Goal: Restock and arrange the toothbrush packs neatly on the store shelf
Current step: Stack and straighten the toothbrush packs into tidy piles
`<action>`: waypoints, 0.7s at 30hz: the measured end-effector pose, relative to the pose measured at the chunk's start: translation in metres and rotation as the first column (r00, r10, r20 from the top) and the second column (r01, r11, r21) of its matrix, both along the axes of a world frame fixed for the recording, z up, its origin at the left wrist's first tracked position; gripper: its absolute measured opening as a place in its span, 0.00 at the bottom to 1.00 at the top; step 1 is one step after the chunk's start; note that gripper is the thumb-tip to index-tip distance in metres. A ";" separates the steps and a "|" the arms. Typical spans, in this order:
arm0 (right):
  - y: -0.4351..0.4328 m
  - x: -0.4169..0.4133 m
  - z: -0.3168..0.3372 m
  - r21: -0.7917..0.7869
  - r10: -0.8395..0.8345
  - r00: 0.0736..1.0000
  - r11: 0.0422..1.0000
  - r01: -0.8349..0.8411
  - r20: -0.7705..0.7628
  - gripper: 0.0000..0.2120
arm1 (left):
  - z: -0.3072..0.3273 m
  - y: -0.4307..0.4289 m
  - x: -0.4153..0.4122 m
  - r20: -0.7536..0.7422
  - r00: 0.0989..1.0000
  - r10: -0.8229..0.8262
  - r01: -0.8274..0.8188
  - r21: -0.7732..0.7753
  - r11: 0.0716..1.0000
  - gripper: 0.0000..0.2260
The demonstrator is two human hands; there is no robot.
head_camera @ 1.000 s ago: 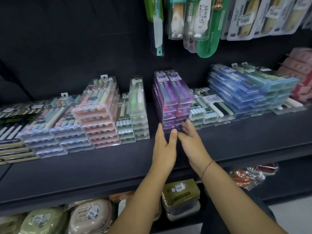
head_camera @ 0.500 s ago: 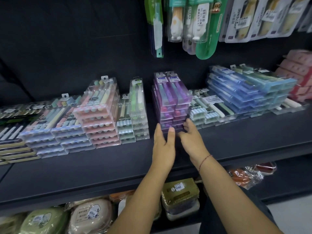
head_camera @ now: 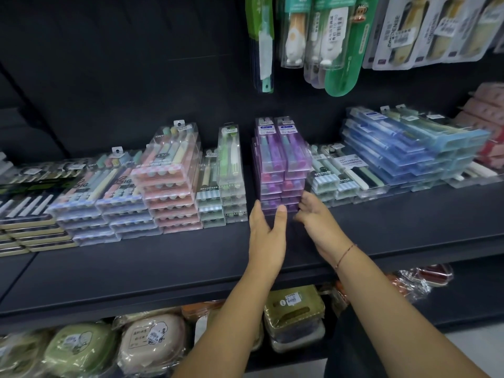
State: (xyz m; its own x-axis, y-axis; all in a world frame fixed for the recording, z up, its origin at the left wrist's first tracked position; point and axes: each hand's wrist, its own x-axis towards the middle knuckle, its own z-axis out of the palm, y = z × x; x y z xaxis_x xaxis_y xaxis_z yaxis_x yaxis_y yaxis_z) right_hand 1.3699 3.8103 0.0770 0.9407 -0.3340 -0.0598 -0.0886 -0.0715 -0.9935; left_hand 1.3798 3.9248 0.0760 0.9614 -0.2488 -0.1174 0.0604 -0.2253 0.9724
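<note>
The black store shelf [head_camera: 136,268] carries rows of stacked toothbrush packs. The blue stack [head_camera: 409,148] sits to the right and the pink stack [head_camera: 169,186] to the left. Between them, mid-shelf, stands the double stack of purple toothbrush packs [head_camera: 282,162]. The left hand [head_camera: 267,236] lays straight fingers against its front base. The right hand [head_camera: 317,222], fingers loosely extended, touches its lower right corner. A thin cord bracelet [head_camera: 345,255] circles the right wrist.

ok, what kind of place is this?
Almost certainly a retail store's toiletries aisle: toothbrush packs stacked in rows on a dark shelf, price-stickered hanging packs above, and barcode-labelled boxes on the shelf below.
</note>
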 end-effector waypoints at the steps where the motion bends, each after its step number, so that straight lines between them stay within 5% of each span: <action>1: 0.000 0.000 -0.001 0.001 0.012 1.000 1.000 -0.012 0.005 0.24 | 0.000 0.001 -0.002 0.003 1.000 0.001 -0.001 0.000 1.000 0.32; 21: 0.001 0.011 -0.003 0.076 0.189 0.978 0.978 -0.196 0.090 0.25 | -0.001 0.024 -0.016 -0.019 1.000 -0.009 0.009 -0.009 1.000 0.43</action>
